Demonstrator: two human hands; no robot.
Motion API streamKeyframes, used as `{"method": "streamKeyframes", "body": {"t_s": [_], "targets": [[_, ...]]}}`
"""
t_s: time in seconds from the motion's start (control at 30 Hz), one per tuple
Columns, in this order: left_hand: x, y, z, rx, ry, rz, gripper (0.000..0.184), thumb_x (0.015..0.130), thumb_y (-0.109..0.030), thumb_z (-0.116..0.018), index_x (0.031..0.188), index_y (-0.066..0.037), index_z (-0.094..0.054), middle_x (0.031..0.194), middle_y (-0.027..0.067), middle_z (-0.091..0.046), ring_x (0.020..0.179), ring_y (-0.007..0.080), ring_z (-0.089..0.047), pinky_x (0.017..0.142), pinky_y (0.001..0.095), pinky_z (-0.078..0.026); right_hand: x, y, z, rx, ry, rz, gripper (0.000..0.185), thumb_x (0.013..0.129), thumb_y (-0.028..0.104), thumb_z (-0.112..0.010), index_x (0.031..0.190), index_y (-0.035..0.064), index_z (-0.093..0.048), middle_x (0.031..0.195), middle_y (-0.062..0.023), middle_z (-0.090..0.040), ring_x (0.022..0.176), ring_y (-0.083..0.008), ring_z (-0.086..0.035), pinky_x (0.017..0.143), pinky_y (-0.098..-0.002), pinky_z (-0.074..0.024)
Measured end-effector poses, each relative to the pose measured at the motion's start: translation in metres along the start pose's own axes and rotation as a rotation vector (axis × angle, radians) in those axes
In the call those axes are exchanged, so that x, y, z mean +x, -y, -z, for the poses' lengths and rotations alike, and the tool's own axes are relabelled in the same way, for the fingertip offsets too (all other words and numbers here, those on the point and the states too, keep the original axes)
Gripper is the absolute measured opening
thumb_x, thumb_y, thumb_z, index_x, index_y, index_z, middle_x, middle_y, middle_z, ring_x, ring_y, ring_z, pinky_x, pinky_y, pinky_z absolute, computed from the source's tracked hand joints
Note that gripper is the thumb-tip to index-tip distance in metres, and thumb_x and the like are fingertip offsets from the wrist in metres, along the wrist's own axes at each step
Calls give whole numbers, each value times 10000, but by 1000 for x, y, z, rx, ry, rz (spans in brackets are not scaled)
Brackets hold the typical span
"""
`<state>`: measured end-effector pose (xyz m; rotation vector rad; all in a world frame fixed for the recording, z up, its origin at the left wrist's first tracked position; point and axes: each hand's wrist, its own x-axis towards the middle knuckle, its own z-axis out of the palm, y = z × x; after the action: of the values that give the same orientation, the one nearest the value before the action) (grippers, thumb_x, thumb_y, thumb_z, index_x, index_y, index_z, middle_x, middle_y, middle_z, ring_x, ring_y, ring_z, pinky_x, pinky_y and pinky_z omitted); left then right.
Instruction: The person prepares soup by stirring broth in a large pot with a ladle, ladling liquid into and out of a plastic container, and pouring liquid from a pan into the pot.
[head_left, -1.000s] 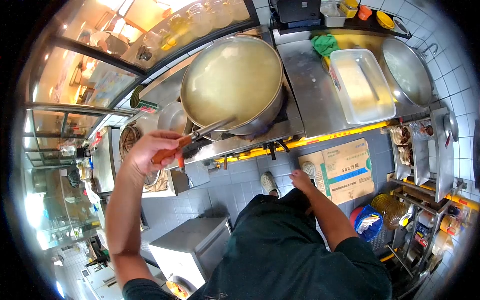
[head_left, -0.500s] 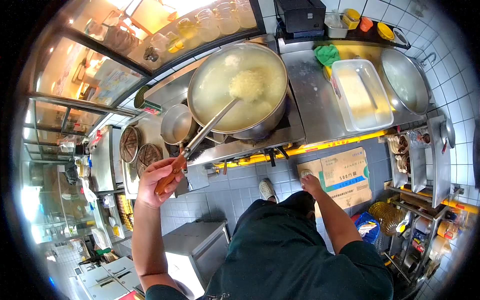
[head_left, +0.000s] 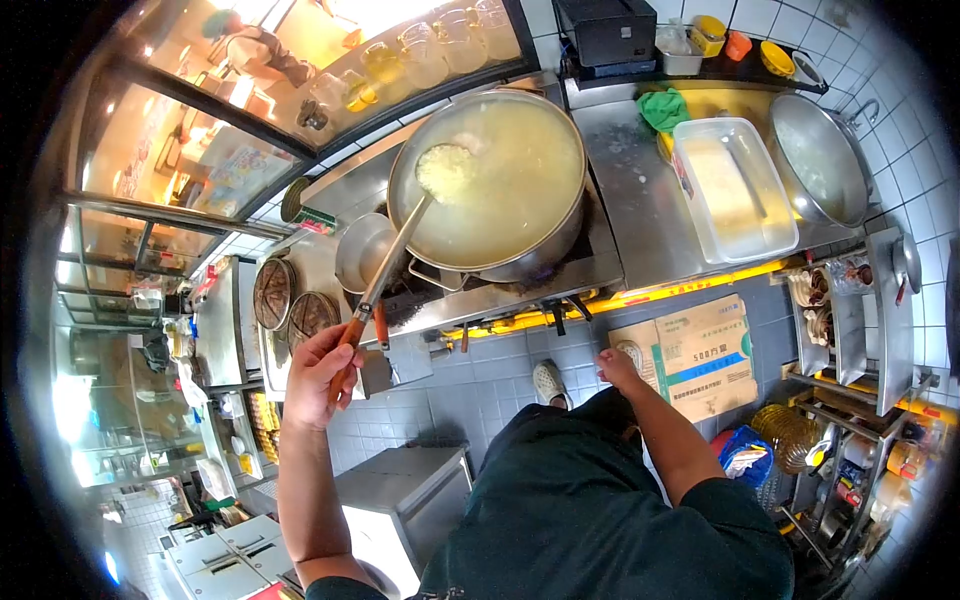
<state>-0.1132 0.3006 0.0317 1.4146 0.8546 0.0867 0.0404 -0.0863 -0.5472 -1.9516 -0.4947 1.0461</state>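
Observation:
My left hand [head_left: 322, 377] is wrapped round the wooden grip of a long-handled ladle [head_left: 392, 262]. The ladle's round head, heaped with pale yellow bits [head_left: 446, 173], is near the left inner rim of a large metal pot [head_left: 470, 266]. Cloudy pale yellow broth [head_left: 525, 190] fills that pot, which stands on the stove. Whether the ladle head is perforated is hard to make out. My right hand [head_left: 620, 368] hangs low in front of my body, fingers curled in and nothing visible in them, above the floor by my shoe.
A small saucepan [head_left: 362, 250] stands left of the pot, with two round dark baskets [head_left: 313, 315] farther left. On the steel counter to the right are a clear plastic tub [head_left: 765, 238], a green cloth [head_left: 662, 109] and a large metal basin [head_left: 822, 165]. Flattened cardboard [head_left: 700, 398] lies on the floor.
The ladle head has moved left across the pot toward its left rim, with its heap still in it. My right hand's fingers are curled in more. The whole view has shifted slightly.

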Motion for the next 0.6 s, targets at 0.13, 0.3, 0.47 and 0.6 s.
{"method": "streamKeyframes", "body": {"t_s": [0.13, 0.3, 0.47, 0.6], "targets": [[0, 4, 2, 8, -57, -1, 422, 922, -114, -604, 1290, 76, -529, 806, 82, -615, 475, 79, -499, 328, 205, -369, 11, -10, -8, -121, -6, 116, 423, 721, 301, -759, 1073, 104, -633, 1012, -100, -642, 1045, -300, -592, 872, -439, -508], [2, 6, 4, 12, -47, -29, 409, 924, -91, -598, 1296, 68, -533, 808, 78, -622, 476, 80, -503, 331, 207, -370, 17, -14, -10, -300, -129, 422, 302, 855, 237, -700, 1075, 42, -631, 933, -81, -645, 795, -211, -639, 662, -331, -548], [2, 10, 1, 87, -86, -55, 404, 919, -77, -601, 1290, 69, -541, 797, 70, -630, 480, 74, -501, 333, 205, -368, 28, 15, -8, -264, 5, 113, 289, 815, 292, -691, 1003, 78, -645, 983, -126, -682, 960, -318, -635, 812, -463, -526], [3, 13, -11, 171, -140, -81, 408, 919, -60, -581, 1303, 70, -537, 786, 58, -620, 480, 63, -484, 351, 201, -379, 37, 48, -26, 165, -183, -132, 364, 901, 398, -617, 902, 35, -645, 752, -144, -680, 713, -344, -660, 742, -478, -523]]}}
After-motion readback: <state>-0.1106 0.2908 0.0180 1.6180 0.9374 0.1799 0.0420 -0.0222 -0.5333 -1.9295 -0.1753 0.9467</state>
